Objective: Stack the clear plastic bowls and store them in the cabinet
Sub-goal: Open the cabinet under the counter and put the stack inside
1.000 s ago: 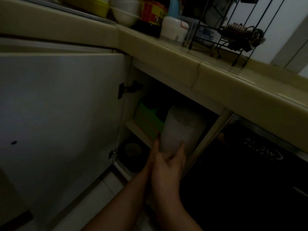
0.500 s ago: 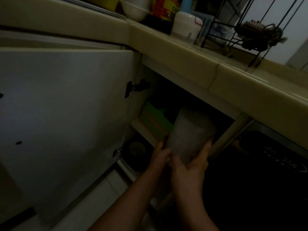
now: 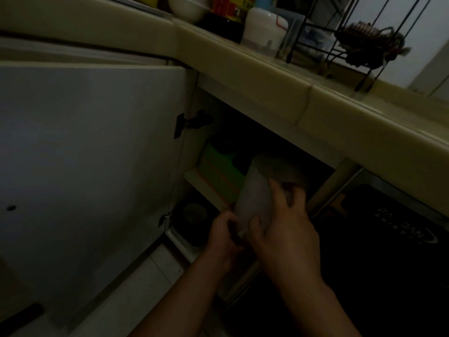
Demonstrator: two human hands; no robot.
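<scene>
Both hands hold the stack of clear bowls (image 3: 257,190) at the open cabinet's (image 3: 194,142) mouth, left hand (image 3: 222,235) under its base and right hand (image 3: 286,227) round its side, so slide it slowly onto the shelf (image 3: 201,184) beside the green box (image 3: 218,166).

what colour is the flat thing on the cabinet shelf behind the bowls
Green with an orange edge: the flat box-like item on the shelf, seen in the head view.
</scene>
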